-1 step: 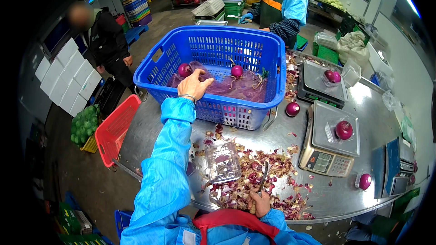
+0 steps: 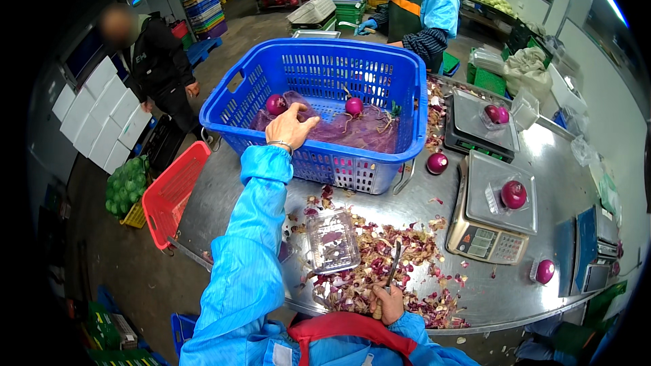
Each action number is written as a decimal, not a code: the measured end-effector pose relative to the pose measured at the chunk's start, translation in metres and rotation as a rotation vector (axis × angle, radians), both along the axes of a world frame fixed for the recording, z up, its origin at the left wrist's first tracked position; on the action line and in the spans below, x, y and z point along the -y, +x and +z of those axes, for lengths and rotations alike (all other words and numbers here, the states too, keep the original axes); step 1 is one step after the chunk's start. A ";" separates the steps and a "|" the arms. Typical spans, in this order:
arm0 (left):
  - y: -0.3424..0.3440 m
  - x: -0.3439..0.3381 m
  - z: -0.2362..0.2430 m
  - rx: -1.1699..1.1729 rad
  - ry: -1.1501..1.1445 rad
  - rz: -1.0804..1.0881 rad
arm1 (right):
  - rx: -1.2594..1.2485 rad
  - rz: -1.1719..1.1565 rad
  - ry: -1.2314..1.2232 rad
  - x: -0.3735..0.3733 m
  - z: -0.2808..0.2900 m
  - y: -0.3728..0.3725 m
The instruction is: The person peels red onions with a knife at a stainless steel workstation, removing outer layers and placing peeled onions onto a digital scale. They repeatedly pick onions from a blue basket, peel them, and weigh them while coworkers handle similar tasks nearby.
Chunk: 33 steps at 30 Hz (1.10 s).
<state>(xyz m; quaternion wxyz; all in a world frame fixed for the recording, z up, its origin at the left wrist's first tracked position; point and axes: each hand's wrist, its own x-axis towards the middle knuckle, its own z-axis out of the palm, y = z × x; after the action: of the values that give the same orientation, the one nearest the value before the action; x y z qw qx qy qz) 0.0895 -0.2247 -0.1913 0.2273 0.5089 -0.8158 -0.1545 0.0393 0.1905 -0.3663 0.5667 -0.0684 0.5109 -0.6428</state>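
Observation:
My left hand (image 2: 291, 127) reaches over the near wall of a large blue basket (image 2: 315, 154), thumb and fingers apart, nothing seen in its grasp. A red onion (image 2: 276, 104) lies just beyond its fingers. Farther right in the basket is another red onion (image 2: 353, 106), and a purple mesh bag (image 2: 359, 137) spreads over the basket's bottom. At the table's near edge my right hand (image 2: 388, 303) is closed around a small knife (image 2: 394, 266), blade pointing up and away. Left of the blade, an empty-looking clear plastic tray (image 2: 332, 241) rests on onion skins (image 2: 376, 247).
On the metal table (image 2: 542, 196) at right, a scale (image 2: 488, 230) bears a red onion (image 2: 513, 194) in a clear tray. Another scale (image 2: 478, 118) stands behind it. A loose red onion (image 2: 437, 163) lies near the basket. A red crate (image 2: 178, 196) is at left. Two people stand beyond.

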 end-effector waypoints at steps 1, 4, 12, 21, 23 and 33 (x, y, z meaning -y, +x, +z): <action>0.000 0.000 0.000 0.000 -0.001 -0.002 | 0.001 -0.002 0.000 0.000 0.000 0.000; 0.000 0.000 0.001 -0.002 0.010 0.005 | -0.005 -0.006 -0.010 0.000 -0.002 0.000; 0.000 0.002 -0.002 0.000 -0.014 0.005 | -0.029 -0.010 -0.009 0.000 -0.004 0.000; 0.000 0.000 0.000 0.011 -0.011 0.007 | -0.004 -0.012 -0.010 0.000 -0.003 0.000; -0.001 0.001 0.000 0.010 -0.005 0.007 | -0.005 -0.021 -0.010 0.000 -0.003 0.001; 0.000 0.001 0.001 0.015 0.002 0.011 | -0.004 -0.026 -0.011 0.000 -0.005 0.001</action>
<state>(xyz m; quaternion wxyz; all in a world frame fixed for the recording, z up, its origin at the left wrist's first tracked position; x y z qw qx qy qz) 0.0896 -0.2255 -0.1905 0.2216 0.5146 -0.8145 -0.1503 0.0403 0.1902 -0.3711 0.5568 -0.0662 0.5094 -0.6528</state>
